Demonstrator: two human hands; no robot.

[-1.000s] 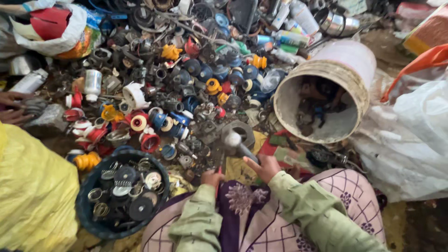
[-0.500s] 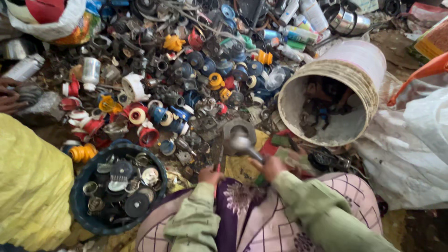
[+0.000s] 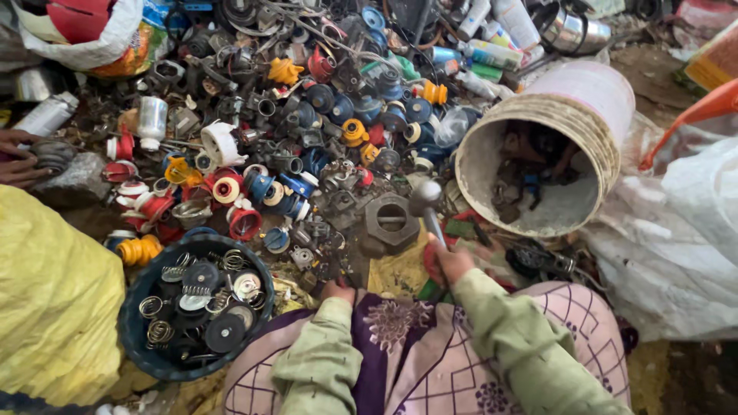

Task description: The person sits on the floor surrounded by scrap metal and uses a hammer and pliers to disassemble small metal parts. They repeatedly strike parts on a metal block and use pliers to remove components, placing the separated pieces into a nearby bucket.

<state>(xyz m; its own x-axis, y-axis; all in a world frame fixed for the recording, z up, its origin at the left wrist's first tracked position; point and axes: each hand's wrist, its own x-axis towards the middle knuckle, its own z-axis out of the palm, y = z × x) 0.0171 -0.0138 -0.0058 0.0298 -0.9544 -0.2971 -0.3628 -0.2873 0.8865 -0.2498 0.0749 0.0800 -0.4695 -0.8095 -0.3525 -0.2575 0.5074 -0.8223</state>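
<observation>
My right hand grips the handle of a hammer, whose rounded metal head hovers just right of a large grey hexagonal metal part lying on the ground. My left hand is low in front of me, fingers curled down onto the ground by small scrap; whether it holds anything is hidden. Both arms wear pale green sleeves over a purple and pink patterned garment. Beyond the hex part spreads a heap of red, blue, yellow and dark metal and plastic fittings.
A dark round basket holding springs and discs sits at my left knee. A dirty white bucket lies tilted at right. A yellow sack is at left, white sacks at right. Another person's hand shows at the left edge.
The hammer head has swung a little to the right and lifted off the hex part. The view has drifted slightly; my left hand stays put.
</observation>
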